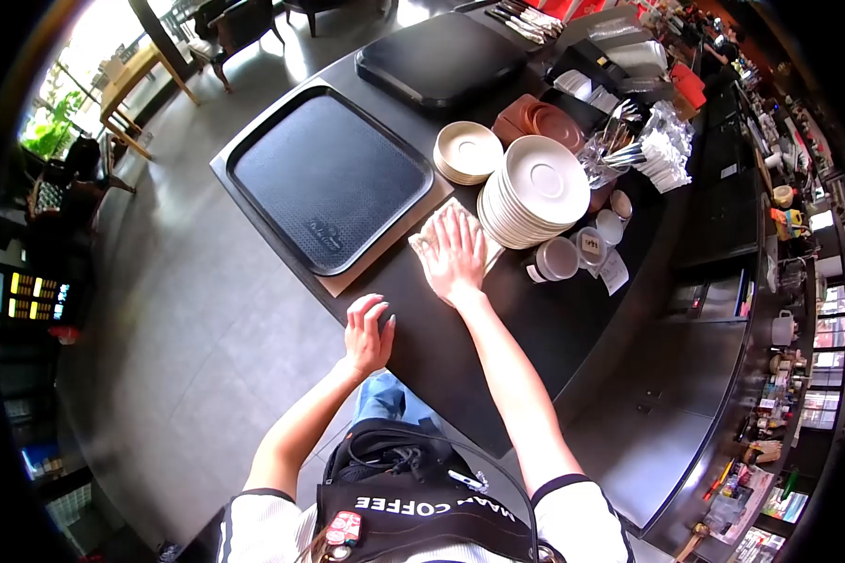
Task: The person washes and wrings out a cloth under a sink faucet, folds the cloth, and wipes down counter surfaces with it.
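My right hand (pixel 455 253) lies flat on a beige cloth (pixel 426 246), pressing it onto the dark counter with fingers stretched out. Just beyond its fingers rises a tall stack of white plates (pixel 542 183). A lower stack of small cream saucers (pixel 467 150) stands up and to the left of those plates. My left hand (pixel 368 333) hovers by the counter's near edge, fingers loosely bent, thumb apart, nothing visible in it. A black serving tray (pixel 324 178) lies left of the cloth, on a brownish board or mat (pixel 385 253).
Another black tray (pixel 441 58) lies at the far side. Lidded tubs (pixel 558 258), wrapped cutlery (pixel 619 150) and brown dishes (pixel 549 124) crowd the right of the plates. A lower dark cabinet (pixel 647 375) runs along the right. Chairs (pixel 230 33) and a wooden table (pixel 136 75) stand beyond.
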Available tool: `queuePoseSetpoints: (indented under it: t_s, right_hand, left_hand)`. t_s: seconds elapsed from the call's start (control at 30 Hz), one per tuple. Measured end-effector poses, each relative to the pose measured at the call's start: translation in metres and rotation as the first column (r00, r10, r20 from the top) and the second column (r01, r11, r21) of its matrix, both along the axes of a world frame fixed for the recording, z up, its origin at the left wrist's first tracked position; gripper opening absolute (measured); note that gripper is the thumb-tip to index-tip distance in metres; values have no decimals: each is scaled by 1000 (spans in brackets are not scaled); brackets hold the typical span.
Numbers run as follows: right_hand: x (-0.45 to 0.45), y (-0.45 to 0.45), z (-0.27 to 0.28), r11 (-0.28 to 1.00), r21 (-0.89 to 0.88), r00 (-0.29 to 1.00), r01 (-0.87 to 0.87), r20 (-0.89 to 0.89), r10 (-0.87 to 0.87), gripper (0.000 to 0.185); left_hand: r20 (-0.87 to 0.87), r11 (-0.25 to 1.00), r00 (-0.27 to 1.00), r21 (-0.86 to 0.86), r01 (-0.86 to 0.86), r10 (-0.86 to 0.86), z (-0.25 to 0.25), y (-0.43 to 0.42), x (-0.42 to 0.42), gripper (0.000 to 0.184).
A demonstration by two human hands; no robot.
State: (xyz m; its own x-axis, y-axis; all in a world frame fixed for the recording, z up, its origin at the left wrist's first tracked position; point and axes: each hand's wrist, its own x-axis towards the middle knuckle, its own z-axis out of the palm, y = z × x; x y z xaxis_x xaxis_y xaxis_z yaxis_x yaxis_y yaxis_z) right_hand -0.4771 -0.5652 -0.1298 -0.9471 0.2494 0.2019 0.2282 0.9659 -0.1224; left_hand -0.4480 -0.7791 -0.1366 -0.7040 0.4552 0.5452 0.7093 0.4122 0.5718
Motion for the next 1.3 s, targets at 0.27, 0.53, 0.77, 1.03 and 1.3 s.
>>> queuePoseSetpoints:
  t_s: [0.27,0.53,0.77,1.03,1.3]
  right_hand:
    - [158,-1,18,973,-162,977,-165,107,184,58]
    - [228,99,0,819,60,815,570,83,-573,55]
    - [133,-24,16,973,-86,975,-212,40,216,60]
    - [219,40,15,996,-74,987,-40,150,50,62]
    - [231,95,-6,796,115,789,594,110,-604,63]
  left_hand:
    - [9,1000,1000,29,-2,2,4,0,-3,23]
    - [-16,999,1000,25,-22,23,1,1,-3,26]
    - [-23,996,1000,92,-10,12,2,-3,-2,27]
    - [-32,997,999,69,-33,36,7,-4,-1,26]
    - [-33,996,999,87,-29,32,1,-5,-1,27]
